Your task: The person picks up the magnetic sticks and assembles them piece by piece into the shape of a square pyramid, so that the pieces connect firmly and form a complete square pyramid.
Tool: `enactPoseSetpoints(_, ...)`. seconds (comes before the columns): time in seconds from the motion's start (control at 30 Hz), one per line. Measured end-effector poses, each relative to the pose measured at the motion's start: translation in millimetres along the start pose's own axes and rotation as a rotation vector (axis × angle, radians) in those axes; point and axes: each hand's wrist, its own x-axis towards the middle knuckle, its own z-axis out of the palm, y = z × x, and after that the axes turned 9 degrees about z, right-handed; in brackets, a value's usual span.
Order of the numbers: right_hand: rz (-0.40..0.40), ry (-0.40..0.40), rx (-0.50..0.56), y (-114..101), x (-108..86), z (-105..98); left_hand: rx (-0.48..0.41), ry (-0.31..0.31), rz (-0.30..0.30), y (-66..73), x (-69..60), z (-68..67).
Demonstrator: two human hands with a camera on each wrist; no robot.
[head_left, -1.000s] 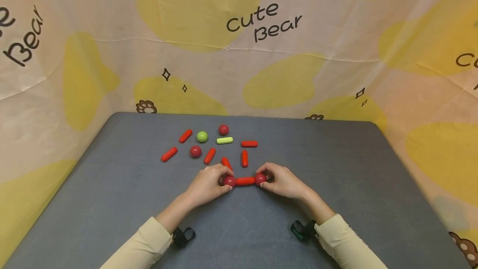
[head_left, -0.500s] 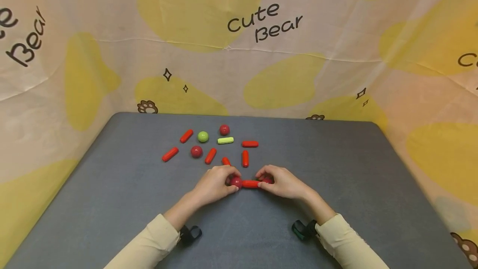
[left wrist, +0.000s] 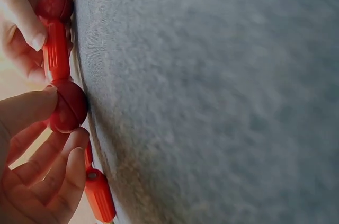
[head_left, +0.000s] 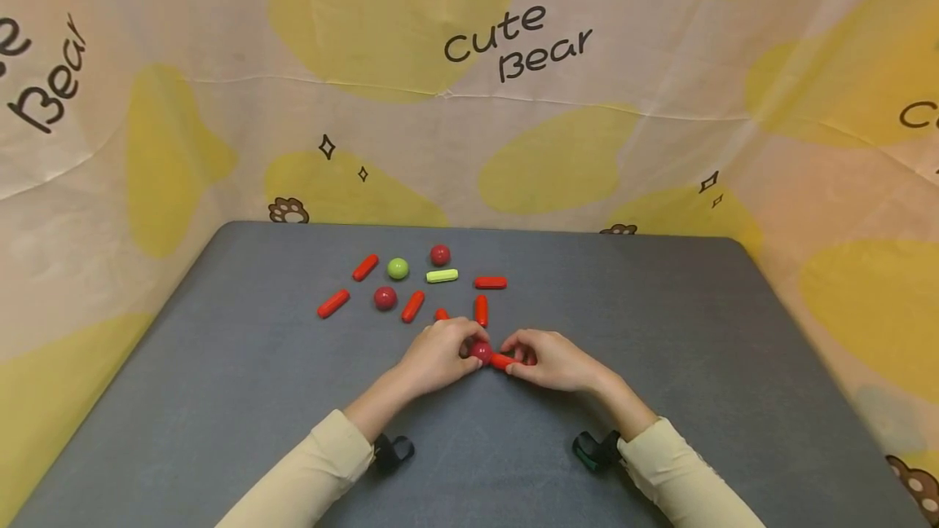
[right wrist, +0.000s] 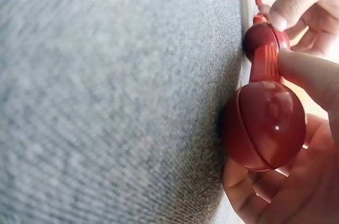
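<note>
Two dark red balls are joined end to end by a short ribbed red rod (head_left: 503,362), low over the grey table. My left hand (head_left: 440,355) pinches the left red ball (head_left: 481,352) between thumb and fingers. With its thumb on the rod, my right hand (head_left: 557,358) grips it near the other end. Those fingers hide the right red ball (right wrist: 267,126) in the head view; the right wrist view shows it large, beneath the thumb. Just beyond my left hand, a loose red rod (head_left: 442,314) is partly covered.
Farther back on the grey table (head_left: 660,308) lie several red rods, such as one upright in view (head_left: 481,310), two red balls (head_left: 385,298), a green ball (head_left: 398,269) and a light green rod (head_left: 442,275). A printed cloth (head_left: 550,153) hangs behind.
My left hand has moved right with its ball, and the joined piece has shifted right and tilted. My right hand's fingers have slid from the right ball onto the rod.
</note>
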Motion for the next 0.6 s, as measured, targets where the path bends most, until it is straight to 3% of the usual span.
enactPoseSetpoints(0.37,0.045,-0.054,0.024,-3.7,-1.2,-0.2,0.005,0.019,-0.030,1.2,6.8,4.9)
enactPoseSetpoints(0.6,0.056,-0.049,0.013,-3.4,-1.4,-0.5,-0.016,0.039,-0.034,0.2,5.0,-1.4)
